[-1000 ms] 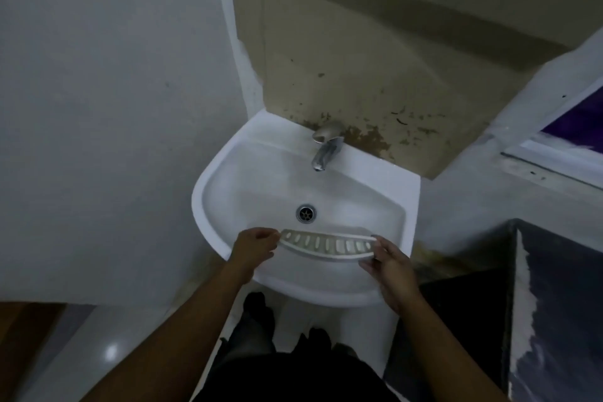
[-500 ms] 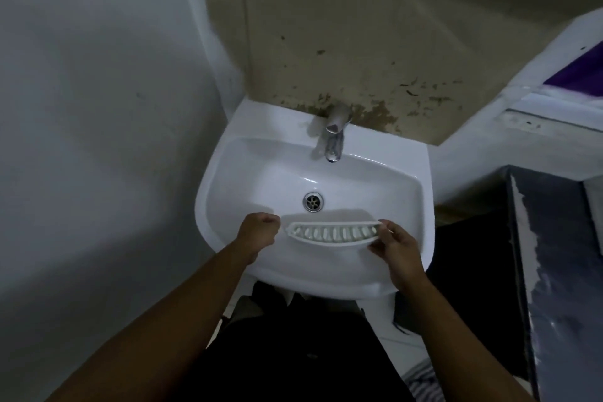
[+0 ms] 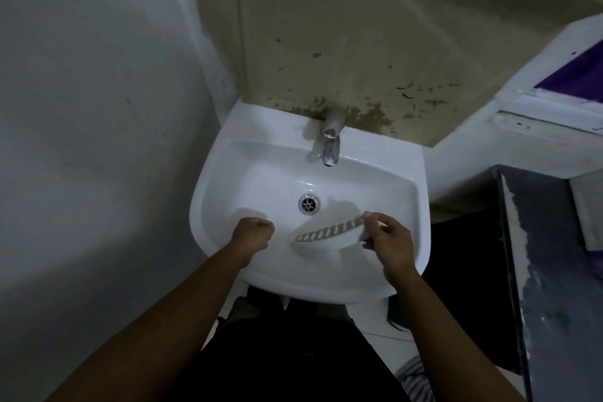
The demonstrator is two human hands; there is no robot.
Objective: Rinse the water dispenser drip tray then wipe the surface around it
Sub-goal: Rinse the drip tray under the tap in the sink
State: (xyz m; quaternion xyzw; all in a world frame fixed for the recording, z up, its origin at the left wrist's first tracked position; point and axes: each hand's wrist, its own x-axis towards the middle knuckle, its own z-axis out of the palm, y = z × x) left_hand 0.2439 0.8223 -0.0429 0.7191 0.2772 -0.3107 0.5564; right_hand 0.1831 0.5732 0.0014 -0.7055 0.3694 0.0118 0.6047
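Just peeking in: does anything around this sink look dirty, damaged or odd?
Yes. The beige wall panel behind the faucet has dark brown stains and flecks along its lower edge, just above the sink. The basin itself looks clean.

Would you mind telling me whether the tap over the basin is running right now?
Off, as far as the picture shows: no stream falls from the tap toward the drain, and the drip tray hangs tilted in the right hand.

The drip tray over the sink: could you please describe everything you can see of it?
The drip tray is a pale, curved, plastic-looking piece with a row of slots along its top. It hangs tilted over the white sink basin, right end higher, pinched at that end by the right hand. The left hand is off it.
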